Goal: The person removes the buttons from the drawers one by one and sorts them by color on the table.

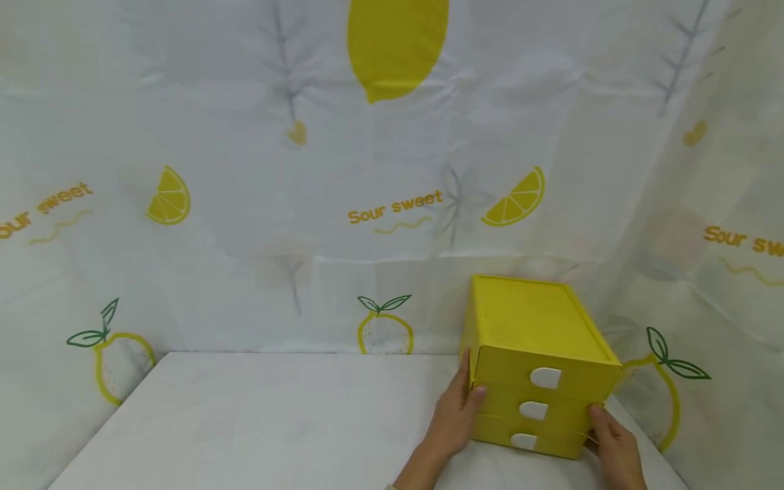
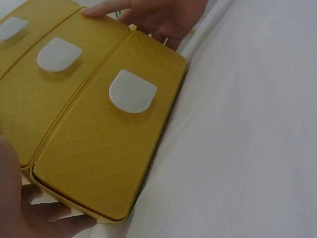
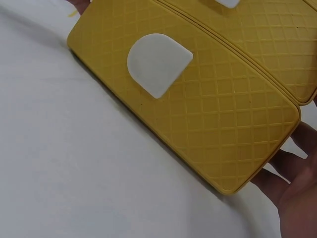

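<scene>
A yellow three-drawer storage box [image 1: 533,316] stands on the white table, angled slightly, with its drawer fronts toward me. Each drawer front carries a white rounded tab handle [image 1: 545,378]. My left hand [image 1: 452,415] grips the box's left side, its thumb at the front edge by the middle drawer. On the opposite side, my right hand [image 1: 617,446] holds the lower part, thumb at the front corner and fingers round the side. Both wrist views show the bottom drawer front [image 3: 223,114] closed, with a quilted diamond pattern. Some fingers are hidden behind the box's sides.
The white tabletop [image 1: 257,415] stretches to the left of the box. A white lemon-print cloth [image 1: 245,204] hangs behind the table and along both sides. The box stands close to the back and right-hand cloth.
</scene>
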`<state>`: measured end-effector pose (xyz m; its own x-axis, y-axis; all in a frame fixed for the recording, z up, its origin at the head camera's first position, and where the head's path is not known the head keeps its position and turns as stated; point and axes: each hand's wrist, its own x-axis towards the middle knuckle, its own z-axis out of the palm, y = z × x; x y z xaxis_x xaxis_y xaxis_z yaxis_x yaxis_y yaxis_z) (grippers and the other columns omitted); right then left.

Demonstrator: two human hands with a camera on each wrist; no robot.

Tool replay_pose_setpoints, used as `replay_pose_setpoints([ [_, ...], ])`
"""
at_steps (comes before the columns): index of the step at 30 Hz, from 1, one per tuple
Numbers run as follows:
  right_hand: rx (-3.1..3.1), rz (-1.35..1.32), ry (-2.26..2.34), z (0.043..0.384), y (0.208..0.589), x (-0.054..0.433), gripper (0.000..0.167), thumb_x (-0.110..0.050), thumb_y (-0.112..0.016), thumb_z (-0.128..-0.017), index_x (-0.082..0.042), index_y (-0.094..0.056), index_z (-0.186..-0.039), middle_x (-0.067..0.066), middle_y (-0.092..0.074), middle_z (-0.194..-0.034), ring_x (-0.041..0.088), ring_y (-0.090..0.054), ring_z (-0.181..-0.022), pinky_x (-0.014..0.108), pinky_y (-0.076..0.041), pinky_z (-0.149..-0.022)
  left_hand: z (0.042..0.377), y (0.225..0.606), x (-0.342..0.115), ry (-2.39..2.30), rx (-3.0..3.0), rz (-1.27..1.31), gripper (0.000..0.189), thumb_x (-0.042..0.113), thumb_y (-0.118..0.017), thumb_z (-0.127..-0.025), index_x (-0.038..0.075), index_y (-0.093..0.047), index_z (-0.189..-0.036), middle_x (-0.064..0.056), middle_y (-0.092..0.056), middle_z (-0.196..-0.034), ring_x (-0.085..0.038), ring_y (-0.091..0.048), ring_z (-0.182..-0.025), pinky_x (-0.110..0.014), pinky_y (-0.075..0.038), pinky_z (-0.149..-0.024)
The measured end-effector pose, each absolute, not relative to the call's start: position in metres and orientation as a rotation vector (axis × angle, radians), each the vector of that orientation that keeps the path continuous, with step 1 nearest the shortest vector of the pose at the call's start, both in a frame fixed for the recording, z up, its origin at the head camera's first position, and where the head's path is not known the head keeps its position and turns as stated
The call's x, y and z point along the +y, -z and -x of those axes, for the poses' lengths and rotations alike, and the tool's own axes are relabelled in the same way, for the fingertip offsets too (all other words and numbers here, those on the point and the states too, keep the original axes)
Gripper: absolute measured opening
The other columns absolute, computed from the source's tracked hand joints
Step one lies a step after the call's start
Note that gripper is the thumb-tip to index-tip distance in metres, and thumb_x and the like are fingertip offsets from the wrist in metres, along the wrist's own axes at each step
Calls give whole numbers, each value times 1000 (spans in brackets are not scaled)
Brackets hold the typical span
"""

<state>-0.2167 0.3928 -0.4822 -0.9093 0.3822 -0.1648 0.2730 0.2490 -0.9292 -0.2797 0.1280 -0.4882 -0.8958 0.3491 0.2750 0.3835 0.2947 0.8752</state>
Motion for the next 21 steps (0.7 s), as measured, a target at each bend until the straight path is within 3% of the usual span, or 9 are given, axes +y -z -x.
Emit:
replay_pose_setpoints([
  [4, -2386, 560, -1773, 220, 482, 377, 80, -57, -27, -105, 5, -22, -156, 31, -23, -160, -25, -45, -79, 13, -56, -75, 280, 487, 111, 1703, -2474, 702, 67, 48, -39, -107, 28, -9, -164, -2, -29, -167, -29, -34, -152, -50, -32, -123],
  [11, -2377, 452, -1751, 225, 482, 343, 70, -47, -33, -108, 6, -29, -154, 29, -34, -155, -23, -48, -82, 11, -53, -74, 280, 489, 78, 1702, -2451, 675, 66, 48, -38, -108, 31, -6, -163, -2, -27, -167, -28, -34, -152, -53, -32, -122],
  [16, -2387, 420, -1782, 231, 482, 318, 71, -48, -32, -108, 5, -31, -154, 30, -30, -159, -24, -46, -85, 14, -54, -78, 278, 489, 54, 1682, -2437, 629, 65, 45, -37, -109, 32, -5, -163, -5, -27, -167, -31, -34, -152, -55, -32, -121],
  [19, -2404, 404, -1792, 235, 481, 304, 72, -51, -32, -107, 3, -29, -156, 29, -31, -159, -10, -57, -102, 20, -58, -84, 277, 489, 42, 1688, -2429, 595, 64, 43, -37, -109, 32, -5, -163, -6, -27, -167, -31, -33, -152, -56, -31, -122],
  [21, -2414, 374, -1788, 237, 481, 295, 72, -51, -32, -107, 1, -29, -157, 29, -34, -159, -4, -58, -109, 29, -59, -91, 277, 489, 33, 1689, -2425, 588, 63, 42, -37, -110, 32, -4, -163, -6, -26, -167, -32, -33, -152, -57, -31, -121],
])
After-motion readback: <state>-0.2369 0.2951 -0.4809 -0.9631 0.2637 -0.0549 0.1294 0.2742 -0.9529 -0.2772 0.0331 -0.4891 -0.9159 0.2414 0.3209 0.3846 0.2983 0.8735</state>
